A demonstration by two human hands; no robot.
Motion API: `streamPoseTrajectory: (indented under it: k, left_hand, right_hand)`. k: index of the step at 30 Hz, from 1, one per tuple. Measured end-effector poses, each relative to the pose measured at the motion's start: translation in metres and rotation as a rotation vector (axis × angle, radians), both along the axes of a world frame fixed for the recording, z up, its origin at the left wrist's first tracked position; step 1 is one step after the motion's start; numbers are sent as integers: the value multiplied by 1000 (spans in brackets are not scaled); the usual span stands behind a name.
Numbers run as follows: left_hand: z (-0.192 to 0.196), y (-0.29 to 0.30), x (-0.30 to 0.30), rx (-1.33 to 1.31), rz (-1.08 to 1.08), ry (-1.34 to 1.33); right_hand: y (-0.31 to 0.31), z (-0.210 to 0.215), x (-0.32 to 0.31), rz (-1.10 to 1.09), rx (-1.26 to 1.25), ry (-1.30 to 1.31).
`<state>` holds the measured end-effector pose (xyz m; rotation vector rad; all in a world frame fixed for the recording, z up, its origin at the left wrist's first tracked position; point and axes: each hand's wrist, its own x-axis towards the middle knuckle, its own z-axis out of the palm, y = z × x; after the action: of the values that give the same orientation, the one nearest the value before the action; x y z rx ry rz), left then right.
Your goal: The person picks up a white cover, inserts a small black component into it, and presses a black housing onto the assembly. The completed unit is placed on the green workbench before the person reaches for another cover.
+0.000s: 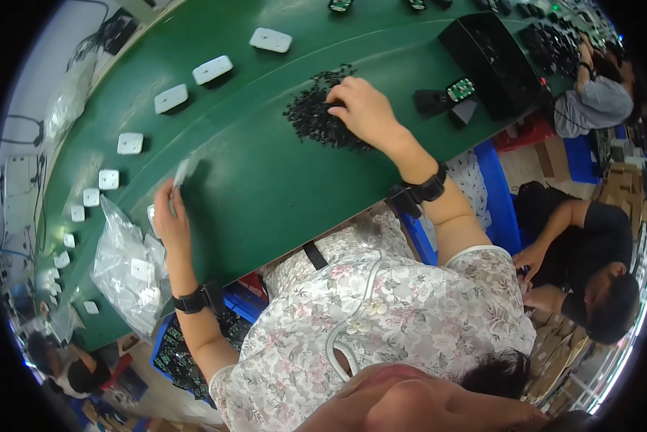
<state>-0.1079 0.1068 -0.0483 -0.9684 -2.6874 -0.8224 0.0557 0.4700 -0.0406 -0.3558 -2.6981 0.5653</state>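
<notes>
In my left hand (172, 223) is a thin white plastic cover (182, 173), pinched by the fingertips and tilted on its edge above the green work surface. Partly behind that hand lies another white piece (151, 216). My right hand (367, 111) reaches into a loose heap of small black parts (315, 119). Its thumb and forefinger close around something dark, seemingly one of these black parts, but its exact shape is hidden. A clear plastic bag (125, 266) lies beside my left forearm, with a white housing (142, 269) showing at it.
White rectangular housings (171, 99) stand in a curved row along the green table (259, 194). At the right is a black bin (492, 65), near a green circuit board (460, 89) and dark wedge-shaped pieces (464, 111). Blue crates (492, 187) stand below the edge; co-workers (590, 245) sit nearby.
</notes>
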Motion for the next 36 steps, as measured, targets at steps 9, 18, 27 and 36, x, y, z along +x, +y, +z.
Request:
streamPoseTrajectory:
  k: [9, 18, 27, 36]
  left_hand:
    - [23, 87, 70, 686, -25, -730]
    - [25, 122, 91, 591, -135, -792]
    - [38, 146, 88, 550, -185, -388]
    - [29, 123, 84, 619, -135, -700]
  right_hand:
    - [-11, 5, -16, -30, 37, 204]
    - [-31, 17, -18, -48, -444, 205]
    - [-78, 21, -16, 118, -1297, 147]
    - [-96, 22, -12, 260, -780, 251]
